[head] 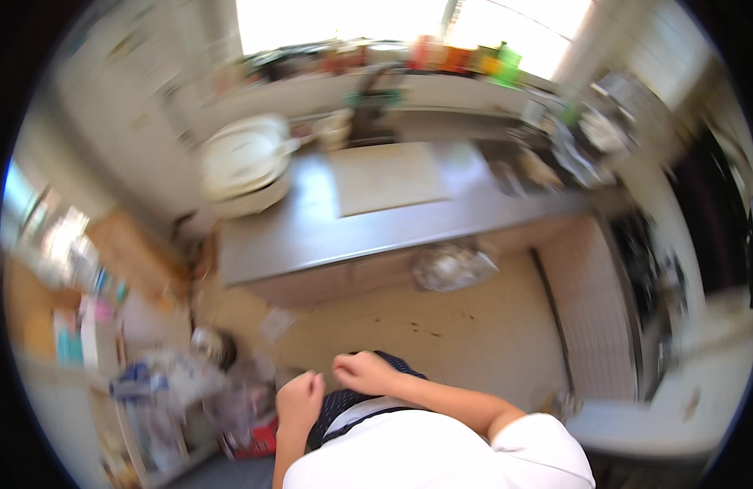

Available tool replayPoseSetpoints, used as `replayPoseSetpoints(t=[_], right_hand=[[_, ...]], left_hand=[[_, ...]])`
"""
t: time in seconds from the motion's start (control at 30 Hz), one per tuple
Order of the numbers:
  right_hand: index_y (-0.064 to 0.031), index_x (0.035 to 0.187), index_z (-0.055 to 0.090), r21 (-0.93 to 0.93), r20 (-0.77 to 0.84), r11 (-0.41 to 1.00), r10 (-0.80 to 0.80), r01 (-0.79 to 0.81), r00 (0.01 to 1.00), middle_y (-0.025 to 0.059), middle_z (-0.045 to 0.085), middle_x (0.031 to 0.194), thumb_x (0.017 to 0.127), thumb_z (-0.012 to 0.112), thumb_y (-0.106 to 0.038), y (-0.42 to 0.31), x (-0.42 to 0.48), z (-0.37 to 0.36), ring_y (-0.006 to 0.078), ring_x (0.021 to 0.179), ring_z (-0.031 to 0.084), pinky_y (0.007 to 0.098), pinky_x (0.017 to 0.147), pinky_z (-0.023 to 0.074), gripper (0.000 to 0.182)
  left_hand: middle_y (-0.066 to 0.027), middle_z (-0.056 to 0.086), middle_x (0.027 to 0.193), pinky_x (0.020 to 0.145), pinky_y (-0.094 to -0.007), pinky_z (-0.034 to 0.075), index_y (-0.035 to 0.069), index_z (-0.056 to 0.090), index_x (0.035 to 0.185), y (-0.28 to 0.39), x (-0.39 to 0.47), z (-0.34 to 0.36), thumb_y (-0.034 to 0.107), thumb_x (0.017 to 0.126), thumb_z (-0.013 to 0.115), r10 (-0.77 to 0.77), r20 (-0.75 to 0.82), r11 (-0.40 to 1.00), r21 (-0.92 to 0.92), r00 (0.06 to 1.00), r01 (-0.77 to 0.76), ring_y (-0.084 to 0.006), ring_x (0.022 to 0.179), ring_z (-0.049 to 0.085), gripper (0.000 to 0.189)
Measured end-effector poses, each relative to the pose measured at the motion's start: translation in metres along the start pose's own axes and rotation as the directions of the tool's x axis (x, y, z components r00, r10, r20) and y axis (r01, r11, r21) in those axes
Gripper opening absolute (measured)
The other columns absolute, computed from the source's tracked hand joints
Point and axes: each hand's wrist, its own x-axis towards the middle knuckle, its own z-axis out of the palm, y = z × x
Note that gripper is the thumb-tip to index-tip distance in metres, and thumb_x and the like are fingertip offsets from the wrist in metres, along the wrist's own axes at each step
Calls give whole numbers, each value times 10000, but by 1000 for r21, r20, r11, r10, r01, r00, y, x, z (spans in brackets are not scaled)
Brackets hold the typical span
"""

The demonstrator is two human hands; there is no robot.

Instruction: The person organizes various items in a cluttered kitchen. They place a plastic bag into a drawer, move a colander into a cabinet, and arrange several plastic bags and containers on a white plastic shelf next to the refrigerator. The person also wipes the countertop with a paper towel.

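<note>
My left hand [299, 397] is held in front of my waist with its fingers curled. Close beside it, my right hand [365, 373] is curled too, over the dark dotted cloth [340, 406] at my waist. Nothing shows in either hand. Ahead of me stands a stainless steel kitchen counter [279, 244], with a pale cutting board [389, 177] lying on it. White round basins [245, 159] are stacked on its left end. Both hands are well apart from the counter. The picture is blurred by motion.
A clear plastic bag [453, 268] hangs at the counter's front. Plastic bags [181, 385] and a red box [254, 439] crowd my left. A stove [639, 263] stands to the right. Bottles [505, 64] line the windowsill. Dark spots [425, 332] mark the floor.
</note>
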Motion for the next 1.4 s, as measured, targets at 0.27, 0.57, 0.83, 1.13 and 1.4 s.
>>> replayPoseSetpoints(t=[0.27,0.57,0.83,1.13,1.4], right_hand=[[-13,834,615,-26,369,1000,24,-15,929,122,592,611,816,586,-123,23,49,8,180,538,582,297,529,445,115],[-4,833,612,-112,733,930,-161,350,661,141,576,597,827,590,-169,-48,116,106,283,535,562,358,527,433,166],[-24,734,590,-121,801,823,-250,555,544,197,514,553,874,583,-255,-134,119,241,388,528,508,419,478,396,271],[-21,1027,539,151,769,911,-352,384,534,118,560,756,893,462,-30,-164,137,364,222,616,544,318,585,445,155],[-1,1030,517,284,809,759,-517,585,278,150,537,930,808,574,-50,-227,208,429,247,759,592,336,638,476,234]], left_hand=[[-179,602,692,611,-463,466,30,486,844,-11,-62,37,191,844,564,-324,50,939,-105,945,328,-368,674,599,179],[-158,608,724,659,-430,473,22,517,799,-32,-158,41,189,845,561,-721,-137,692,-174,679,700,-338,716,601,180],[-139,573,739,657,-432,457,24,596,773,-114,-209,-25,223,878,528,-725,-335,689,-375,602,621,-346,712,565,236],[-186,624,902,706,-444,455,39,501,1000,-194,-263,-111,102,872,509,-831,-426,547,-508,358,665,-376,845,593,143],[-118,566,952,774,-383,464,48,494,1104,-223,-243,-128,25,808,543,-878,-469,403,-621,93,672,-305,881,576,301]])
